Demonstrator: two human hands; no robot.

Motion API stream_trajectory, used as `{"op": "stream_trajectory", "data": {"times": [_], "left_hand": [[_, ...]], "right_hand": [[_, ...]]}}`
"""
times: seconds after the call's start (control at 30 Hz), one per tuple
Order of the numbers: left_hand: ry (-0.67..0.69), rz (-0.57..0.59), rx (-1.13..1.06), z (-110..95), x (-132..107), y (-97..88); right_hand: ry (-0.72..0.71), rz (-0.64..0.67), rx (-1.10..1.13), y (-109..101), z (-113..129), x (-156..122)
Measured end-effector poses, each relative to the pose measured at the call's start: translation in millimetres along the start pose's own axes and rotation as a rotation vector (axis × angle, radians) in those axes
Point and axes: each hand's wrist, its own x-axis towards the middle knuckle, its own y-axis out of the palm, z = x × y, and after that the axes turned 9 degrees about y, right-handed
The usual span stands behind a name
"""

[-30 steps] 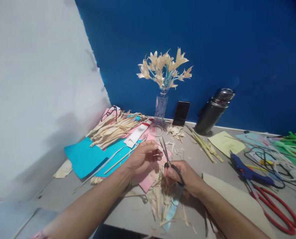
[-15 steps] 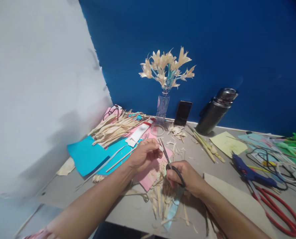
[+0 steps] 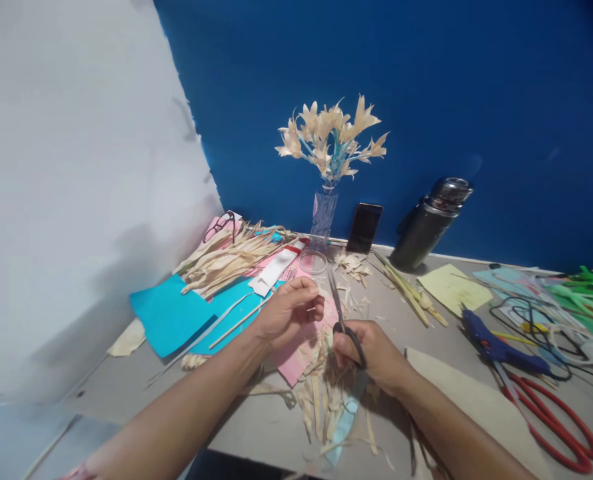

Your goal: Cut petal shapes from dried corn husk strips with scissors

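My right hand [image 3: 359,350] grips a pair of black-handled scissors [image 3: 337,300], blades pointing up and away, nearly together. To its left, my left hand [image 3: 294,310] hangs over the pink paper [image 3: 291,367], thumb and fingers curled in a pinch; whatever they hold is too small to make out. Beneath both hands lie cut strips of pale dried husk [image 3: 319,400] and a light blue strip [image 3: 344,427]. Beyond them, a clear bottle [image 3: 323,220] holds pale husk flowers [image 3: 331,130] on blue stems.
On the left are a husk bundle [image 3: 221,263] and blue paper [image 3: 169,313]. A phone [image 3: 365,228] and a dark flask [image 3: 429,227] stand along the wall. To the right lie a blue glue gun [image 3: 501,347], red-handled scissors [image 3: 561,420] and yellow paper [image 3: 454,287].
The scissors have turned a little more upright, and their tips have moved away from my left fingers. The whole view has shifted slightly.
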Motion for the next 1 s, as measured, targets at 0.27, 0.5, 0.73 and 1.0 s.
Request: {"op": "stream_trajectory", "data": {"times": [0.27, 0.5, 0.73, 1.0], "left_hand": [[-0.103, 0.006, -0.025, 17, -9, 14.5], [-0.178, 0.046, 0.078, 13, -10, 16.1], [-0.142, 0.267, 0.454, 12, -10, 4.5], [-0.239, 0.322, 0.423, 11, -10, 1.4]], "right_hand": [[-0.107, -0.326, 0.305, -2, 6, 2], [-0.063, -0.284, 0.183, -9, 12, -5], [-0.049, -0.135, 0.087, -16, 9, -6], [-0.041, -0.026, 0.028, -21, 17, -12]]}}
